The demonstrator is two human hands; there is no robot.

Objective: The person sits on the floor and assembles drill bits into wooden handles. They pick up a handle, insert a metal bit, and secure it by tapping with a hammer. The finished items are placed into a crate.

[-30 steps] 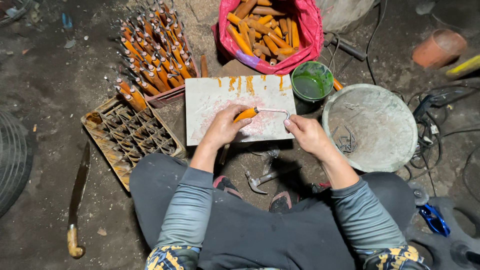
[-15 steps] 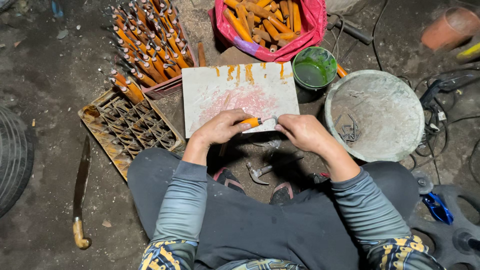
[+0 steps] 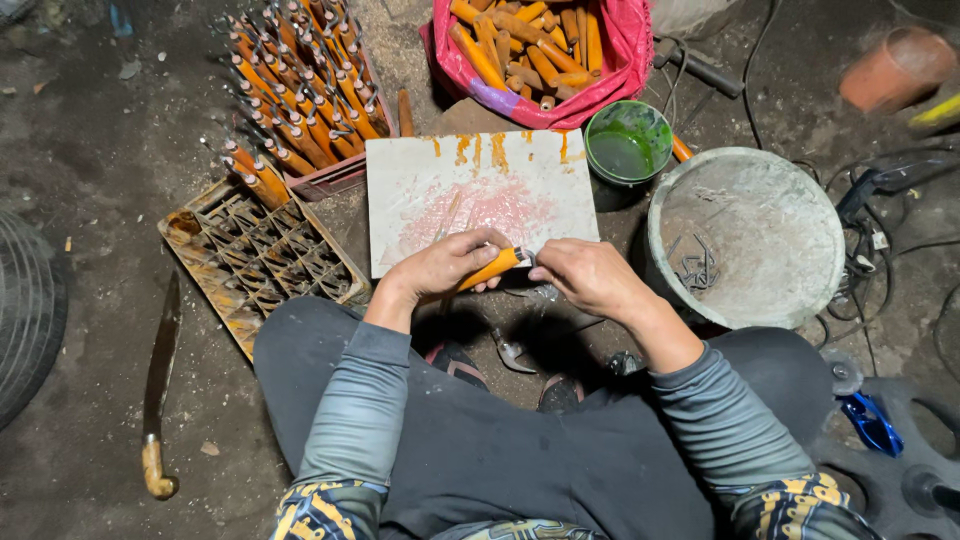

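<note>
Orange wooden handle [image 3: 490, 268] lies at frame centre, over the near edge of the stained white board [image 3: 480, 190], pinched in the left hand [image 3: 440, 266]. The right hand [image 3: 590, 275] closes its fingertips on the metal-capped end. A slip there could likely jab a finger or drop the handle between the knees.

orange wooden handle [image 3: 487, 270], tilted, gripped between hands
</note>
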